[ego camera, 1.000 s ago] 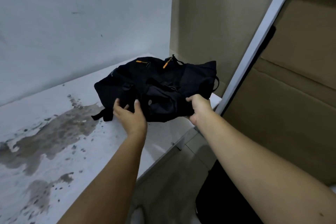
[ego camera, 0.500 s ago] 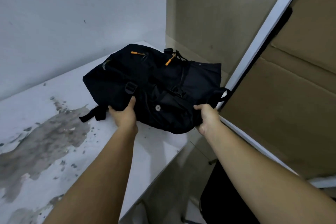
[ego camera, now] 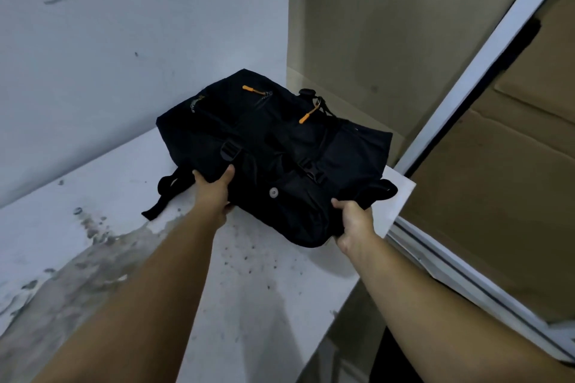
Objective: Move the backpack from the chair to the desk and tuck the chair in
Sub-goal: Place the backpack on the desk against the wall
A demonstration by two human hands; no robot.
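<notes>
Two bare hands grip a black backpack [ego camera: 273, 158] that lies flat on a white desk [ego camera: 255, 298], pushed toward the far corner at about twelve o'clock from the person. The left hand [ego camera: 213, 193] clutches the bag's near edge at roughly eleven o'clock, thumb on top of the fabric and fingers tucked under it. The right hand [ego camera: 354, 224] clasps the near right corner at about one o'clock, fingers curled over the dark cloth.

Two orange zipper pulls [ego camera: 249, 88] show on the bag's far side, a round grey snap [ego camera: 273, 192] sits near the front, and a loose strap [ego camera: 165, 196] trails onto the desk at ten o'clock from the left hand. The bag's right end reaches the desk's right edge and may overhang it slightly; the dark fabric makes that hard to judge.

Grey stains [ego camera: 65, 283] spread over the desk at about nine o'clock. A pale wall [ego camera: 124, 40] rises behind the bag, and a white frame [ego camera: 485, 62] with brown cardboard [ego camera: 491, 196] stands at two o'clock.
</notes>
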